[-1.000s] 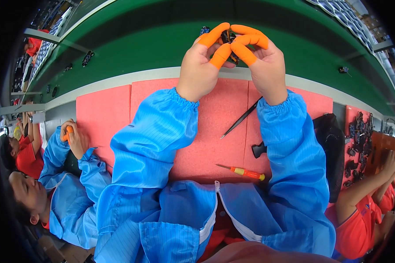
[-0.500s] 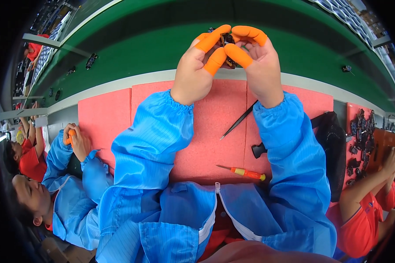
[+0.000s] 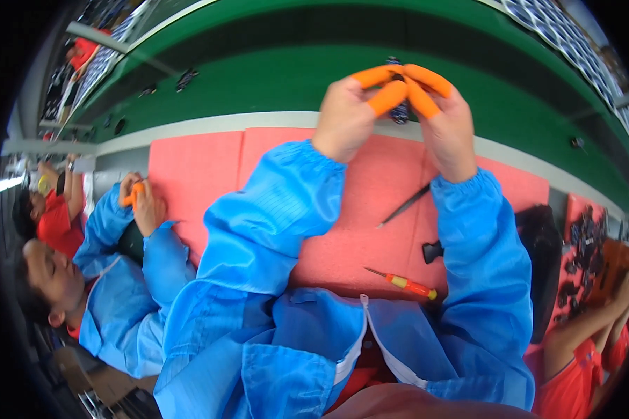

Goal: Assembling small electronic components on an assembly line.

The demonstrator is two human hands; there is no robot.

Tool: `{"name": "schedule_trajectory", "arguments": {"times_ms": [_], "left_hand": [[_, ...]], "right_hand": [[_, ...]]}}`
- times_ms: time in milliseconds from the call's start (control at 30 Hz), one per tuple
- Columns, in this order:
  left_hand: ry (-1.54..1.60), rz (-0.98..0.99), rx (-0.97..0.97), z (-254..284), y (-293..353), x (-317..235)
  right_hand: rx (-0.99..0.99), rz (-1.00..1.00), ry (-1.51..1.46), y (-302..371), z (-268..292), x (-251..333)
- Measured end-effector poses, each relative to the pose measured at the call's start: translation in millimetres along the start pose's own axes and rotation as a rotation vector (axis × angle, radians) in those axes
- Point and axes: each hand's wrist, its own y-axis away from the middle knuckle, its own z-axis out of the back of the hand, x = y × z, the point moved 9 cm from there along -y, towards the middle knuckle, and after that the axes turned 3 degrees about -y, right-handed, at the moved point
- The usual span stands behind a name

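Note:
Above the far edge of the pink foam mat [image 3: 377,188], my left hand [image 3: 344,120] and my right hand [image 3: 451,133] come together. Orange finger cots cover the thumbs and forefingers. Both hands pinch a small black part [image 3: 399,113] between the fingertips. It has a fine dark, mottled surface, and the fingers hide most of it; its exact kind I cannot make out. Dark tweezers [image 3: 403,207] lie on the mat beside my right sleeve. Nearer to me rests a screwdriver [image 3: 410,285] with a red and yellow handle.
Beyond the mat runs a green conveyor belt [image 3: 258,91] with small dark parts [image 3: 186,79] on it. A black clip [image 3: 432,251] and a black bag [image 3: 538,244] lie by my right arm. At left sits a co-worker [image 3: 129,279] in blue; at right, a red tray [image 3: 573,209] holds black parts.
The whole view has shifted, so mat, tools and co-workers sit farther right in the picture. My hands still grip the black part, which now shows a different side between the fingertips.

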Motion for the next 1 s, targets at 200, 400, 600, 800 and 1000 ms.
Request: {"name": "schedule_trajectory", "arguments": {"times_ms": [200,400,600,800,1000], "left_hand": [[0.115,0.098,-0.020,3,-2,14],[-0.588,0.071,-0.239,59,-26,13],[-1.166,-0.128,-0.469,153,-56,-40],[-1.863,0.133,-0.490,317,-66,-57],[-0.889,0.017,-0.454,189,-47,-41]], "right_hand": [[0.000,0.032,0.091,3,1,-3],[-0.090,0.007,0.273,5,4,-8],[-0.171,-0.027,0.339,5,18,-8],[-0.116,-0.060,0.293,5,3,-10],[-0.101,-0.064,0.228,7,9,-7]]}}
